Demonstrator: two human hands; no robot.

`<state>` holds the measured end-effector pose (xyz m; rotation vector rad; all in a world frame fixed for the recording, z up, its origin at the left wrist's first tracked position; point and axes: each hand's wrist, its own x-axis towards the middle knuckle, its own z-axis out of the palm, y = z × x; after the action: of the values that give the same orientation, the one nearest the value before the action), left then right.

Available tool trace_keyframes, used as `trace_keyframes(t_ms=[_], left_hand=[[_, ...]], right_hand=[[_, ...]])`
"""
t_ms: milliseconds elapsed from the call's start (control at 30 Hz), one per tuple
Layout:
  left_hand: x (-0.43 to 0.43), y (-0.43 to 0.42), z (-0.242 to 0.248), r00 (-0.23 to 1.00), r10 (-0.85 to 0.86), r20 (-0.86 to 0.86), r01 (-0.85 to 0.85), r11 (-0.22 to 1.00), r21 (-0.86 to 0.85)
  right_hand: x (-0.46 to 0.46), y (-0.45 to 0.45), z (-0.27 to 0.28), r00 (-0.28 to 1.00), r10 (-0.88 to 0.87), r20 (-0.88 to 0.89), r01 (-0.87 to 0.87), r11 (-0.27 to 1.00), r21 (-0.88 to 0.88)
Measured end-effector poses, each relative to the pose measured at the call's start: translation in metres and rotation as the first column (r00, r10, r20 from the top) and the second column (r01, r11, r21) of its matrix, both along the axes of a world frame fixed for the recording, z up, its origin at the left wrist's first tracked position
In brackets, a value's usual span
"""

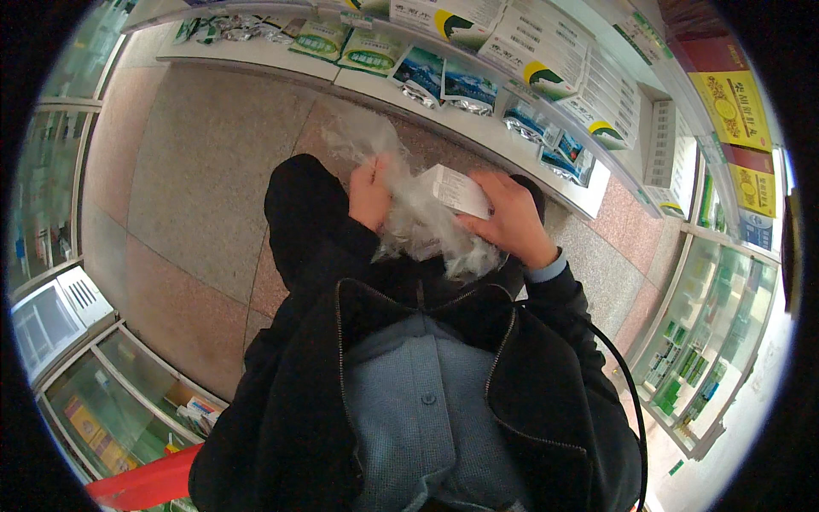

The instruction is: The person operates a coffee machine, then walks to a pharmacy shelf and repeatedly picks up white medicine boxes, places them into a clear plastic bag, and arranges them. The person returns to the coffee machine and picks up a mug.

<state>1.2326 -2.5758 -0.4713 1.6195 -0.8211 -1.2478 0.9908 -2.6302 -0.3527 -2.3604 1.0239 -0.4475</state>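
A small white printed carton is gripped in my right hand, fingers on its far side and thumb on its near side. My left hand pinches a crumpled clear plastic bag. The bag spreads over my lap between both hands and rises loosely past my left fingers. Part of the carton's left side lies against the bag or behind it; whether it is inside the bag I cannot tell. Something faint shows through the plastic lower down, too unclear to name.
Ahead is a shelf unit with stacked white cartons, green pouches and blue pouches on its low white board. Yellow boxes stand at right. Glass display cases flank me. A red strip lies at lower left, above a tiled floor.
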Motion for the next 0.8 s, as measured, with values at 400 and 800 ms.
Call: trace_keyframes(t_ms=[400, 800], left_hand=[[-0.012, -0.002, -0.047, 0.43, -0.129, 0.894, 0.724, 0.64, -0.256], [-0.015, 0.007, -0.024, 0.839, -0.382, -0.388, 0.369, 0.923, -0.11]], right_hand=[[0.008, 0.009, -0.008, 0.45, -0.693, 0.564, 0.205, 0.694, 0.69], [0.029, 0.022, -0.03, 0.645, -0.647, 0.406, 0.268, 0.689, 0.673]])
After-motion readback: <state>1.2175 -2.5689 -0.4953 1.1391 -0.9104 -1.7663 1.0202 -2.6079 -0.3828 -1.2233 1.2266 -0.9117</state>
